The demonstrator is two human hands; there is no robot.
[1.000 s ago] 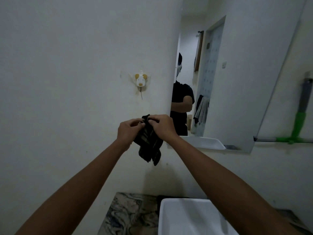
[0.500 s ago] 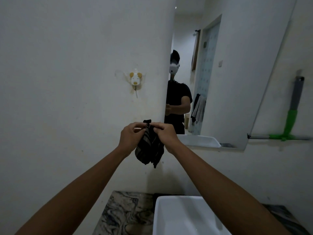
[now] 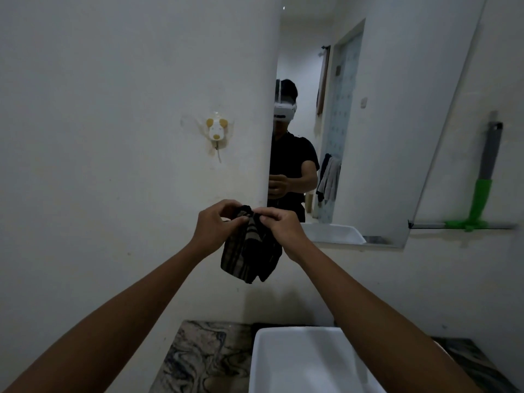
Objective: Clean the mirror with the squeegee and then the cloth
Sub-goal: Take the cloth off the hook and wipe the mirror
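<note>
A dark striped cloth (image 3: 251, 251) hangs between my two hands in front of the wall, just left of the mirror's lower corner. My left hand (image 3: 217, 225) pinches its top edge from the left, and my right hand (image 3: 279, 226) pinches it from the right. The mirror (image 3: 397, 123) covers the wall at the upper right and reflects a person and a doorway. A squeegee (image 3: 482, 191) with a green and grey handle stands on a narrow ledge to the right of the mirror, out of both hands.
A white basin (image 3: 306, 361) sits below my arms on a marbled counter (image 3: 201, 355). A small animal-shaped hook (image 3: 217, 130) is stuck on the wall to the left of the mirror.
My view has shifted to the right, so more of the mirror shows. My hands have dropped slightly and spread the cloth's top edge, showing its stripes.
</note>
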